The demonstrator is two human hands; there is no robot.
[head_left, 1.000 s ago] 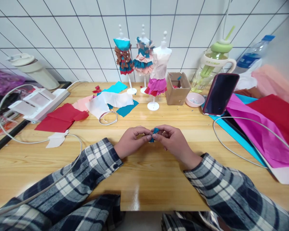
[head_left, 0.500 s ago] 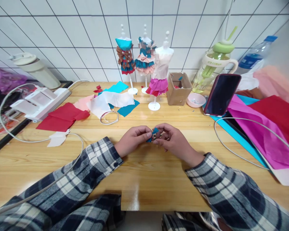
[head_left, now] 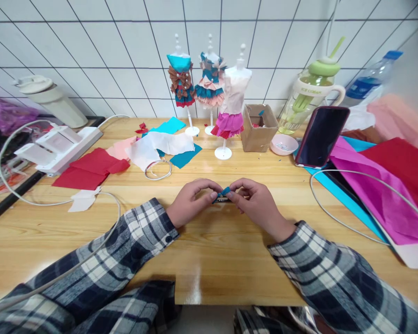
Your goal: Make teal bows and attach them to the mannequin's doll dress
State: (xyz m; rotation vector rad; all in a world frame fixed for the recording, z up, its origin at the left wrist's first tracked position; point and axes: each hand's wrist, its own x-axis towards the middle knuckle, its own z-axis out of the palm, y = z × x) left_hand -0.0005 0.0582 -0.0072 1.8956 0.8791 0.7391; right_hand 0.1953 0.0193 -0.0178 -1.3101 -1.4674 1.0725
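Over the table, my left hand (head_left: 194, 200) pinches one end of a small teal piece of crepe paper (head_left: 225, 191). At its other end, my right hand (head_left: 258, 202) has thumb and index finger closed on the same piece. Just below the paper, between the two hands, shows a slim metallic tool (head_left: 223, 200); its kind is hard to make out, and the right fingers hide much of it. Behind the hands stand three miniature dress forms, the nearest one (head_left: 236, 88) in a pale top and pink skirt.
A cardboard box (head_left: 259, 132), a pink dish (head_left: 284, 145) and a propped phone (head_left: 321, 139) stand at the back right. Coloured sheets (head_left: 386, 195) lie to the right. Red paper (head_left: 90, 169), a wire coil (head_left: 158, 170) and a power strip (head_left: 61, 150) are on the left.
My right thumb and index finger have shifted left and closed onto the teal paper. The metallic tool has turned to lie nearly level below it.
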